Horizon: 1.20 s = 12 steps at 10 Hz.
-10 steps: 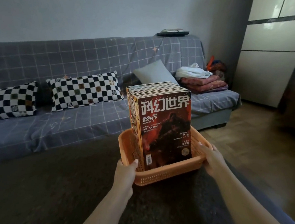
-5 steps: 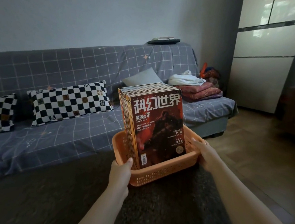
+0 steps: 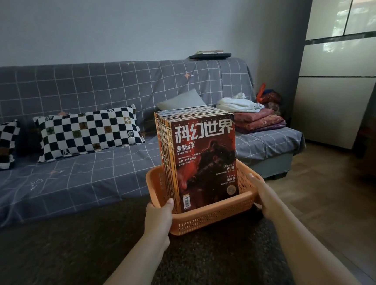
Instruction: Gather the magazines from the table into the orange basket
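Your left hand at 7 o'clock and right hand at 3 grip the basket, fingers curled on its rim; the magazines stand upright between.

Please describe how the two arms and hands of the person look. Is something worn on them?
Both forearms are bare up to the picture's edge: no sleeve shows. The left hand and the right hand wear no glove. No ring, watch or bracelet is visible on either. The room is dim, so small details such as nails cannot be judged.
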### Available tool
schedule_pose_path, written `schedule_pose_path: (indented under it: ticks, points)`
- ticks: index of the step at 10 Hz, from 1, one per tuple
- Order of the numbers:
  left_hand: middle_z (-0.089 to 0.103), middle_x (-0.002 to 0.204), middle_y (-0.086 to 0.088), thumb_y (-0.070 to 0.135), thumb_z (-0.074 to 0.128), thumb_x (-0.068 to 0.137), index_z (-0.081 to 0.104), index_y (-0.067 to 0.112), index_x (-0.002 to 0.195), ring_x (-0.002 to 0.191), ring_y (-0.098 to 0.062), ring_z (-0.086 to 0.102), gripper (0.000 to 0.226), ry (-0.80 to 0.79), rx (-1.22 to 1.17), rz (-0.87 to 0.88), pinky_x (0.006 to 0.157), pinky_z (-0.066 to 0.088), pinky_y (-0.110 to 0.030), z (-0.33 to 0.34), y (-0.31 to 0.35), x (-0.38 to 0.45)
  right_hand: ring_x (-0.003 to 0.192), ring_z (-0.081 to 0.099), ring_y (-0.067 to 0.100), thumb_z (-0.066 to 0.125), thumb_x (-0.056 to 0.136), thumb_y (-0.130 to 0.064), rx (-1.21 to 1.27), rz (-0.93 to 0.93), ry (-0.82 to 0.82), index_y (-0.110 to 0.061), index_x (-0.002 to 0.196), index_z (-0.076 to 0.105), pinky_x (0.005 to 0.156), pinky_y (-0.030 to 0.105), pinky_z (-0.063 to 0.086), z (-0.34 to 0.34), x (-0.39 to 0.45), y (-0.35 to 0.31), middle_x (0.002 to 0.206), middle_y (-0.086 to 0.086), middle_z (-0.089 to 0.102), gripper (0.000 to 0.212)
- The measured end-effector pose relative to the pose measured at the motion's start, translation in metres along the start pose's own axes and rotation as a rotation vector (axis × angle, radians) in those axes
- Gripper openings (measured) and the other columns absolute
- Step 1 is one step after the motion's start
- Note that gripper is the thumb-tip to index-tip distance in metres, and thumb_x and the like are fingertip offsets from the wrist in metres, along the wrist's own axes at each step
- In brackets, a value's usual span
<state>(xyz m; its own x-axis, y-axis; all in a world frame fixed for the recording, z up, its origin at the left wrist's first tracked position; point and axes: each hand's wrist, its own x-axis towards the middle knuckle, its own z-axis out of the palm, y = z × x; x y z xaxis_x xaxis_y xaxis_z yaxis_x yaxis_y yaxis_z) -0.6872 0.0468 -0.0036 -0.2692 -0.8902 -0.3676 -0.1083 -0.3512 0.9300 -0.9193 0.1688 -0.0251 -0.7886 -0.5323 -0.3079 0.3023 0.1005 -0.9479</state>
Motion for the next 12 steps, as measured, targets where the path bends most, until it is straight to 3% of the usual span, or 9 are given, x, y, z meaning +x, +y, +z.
schedule_pose_path:
  ticks: [2,3,5,7,9,10,11,12]
  points:
    - [0.057,0.125,-0.012,0.027,0.059,0.093,0.039,0.016,0.138,0.113,-0.032,0.057,0.051,-0.007,0.008,-0.005,0.098,0.048,-0.052,0.003,-0.002,-0.001,0.122,0.048,0.035,0.048,0.085,-0.061,0.111,0.025,-0.039,-0.016,0.144,0.034,0.104,0.051,0.039,-0.002,-0.001,0.006,0.135,0.019,0.048,0.075]
    - [0.058,0.123,-0.012,0.026,0.059,0.093,0.039,0.015,0.138,0.112,-0.032,0.057,0.05,-0.01,0.015,-0.01,0.098,0.048,-0.052,0.003,-0.001,0.0,0.117,0.052,0.034,0.05,0.086,-0.056,0.078,0.052,-0.012,-0.014,0.141,0.037,0.103,0.049,0.041,-0.003,-0.003,0.005,0.128,0.02,0.054,0.071]
    - [0.058,0.123,-0.013,0.026,0.059,0.093,0.039,0.015,0.138,0.111,-0.032,0.058,0.051,-0.034,0.01,-0.01,0.097,0.048,-0.052,0.001,0.0,0.001,0.109,0.056,0.029,0.052,0.088,-0.047,-0.007,0.048,0.054,-0.009,0.136,0.043,0.088,0.038,0.044,-0.004,-0.012,0.001,0.117,0.017,0.06,0.062]
    - [0.058,0.124,-0.013,0.027,0.059,0.093,0.04,0.015,0.138,0.112,-0.033,0.058,0.05,-0.061,0.005,0.005,0.098,0.047,-0.053,-0.002,0.0,0.001,0.115,0.052,0.032,0.045,0.089,-0.057,-0.013,0.071,0.101,-0.007,0.138,0.042,0.094,0.042,0.04,0.0,-0.017,0.0,0.125,0.018,0.056,0.071]
    - [0.059,0.124,-0.015,0.029,0.061,0.093,0.043,0.01,0.136,0.113,-0.032,0.057,0.05,-0.049,0.027,0.018,0.099,0.046,-0.051,-0.005,0.0,-0.002,0.128,0.042,0.035,0.039,0.091,-0.059,-0.107,0.053,0.126,-0.003,0.14,0.04,0.106,0.044,0.031,-0.001,-0.025,0.0,0.137,0.02,0.048,0.074]
    - [0.058,0.127,-0.015,0.03,0.062,0.092,0.044,0.008,0.135,0.117,-0.032,0.056,0.052,-0.053,0.023,0.042,0.1,0.045,-0.047,-0.009,0.001,-0.009,0.125,0.046,0.033,0.036,0.094,-0.055,-0.139,0.026,0.135,-0.001,0.138,0.041,0.106,0.043,0.034,-0.002,-0.04,-0.005,0.135,0.02,0.05,0.07]
    - [0.06,0.126,-0.013,0.032,0.06,0.093,0.047,0.007,0.134,0.116,-0.03,0.057,0.05,-0.088,0.038,0.089,0.095,0.045,-0.042,-0.016,0.001,-0.016,0.102,0.054,0.025,0.038,0.097,-0.048,-0.128,-0.005,0.171,0.0,0.134,0.043,0.085,0.035,0.043,0.0,-0.057,-0.01,0.12,0.015,0.056,0.061]
    - [0.063,0.121,-0.011,0.032,0.057,0.095,0.049,0.007,0.133,0.104,-0.024,0.06,0.047,-0.088,0.085,0.139,0.082,0.043,-0.034,-0.024,0.012,-0.032,0.087,0.049,0.015,0.041,0.099,-0.036,-0.136,-0.179,0.314,-0.002,0.134,0.042,0.061,0.025,0.038,0.004,-0.081,-0.019,0.119,0.012,0.056,0.049]
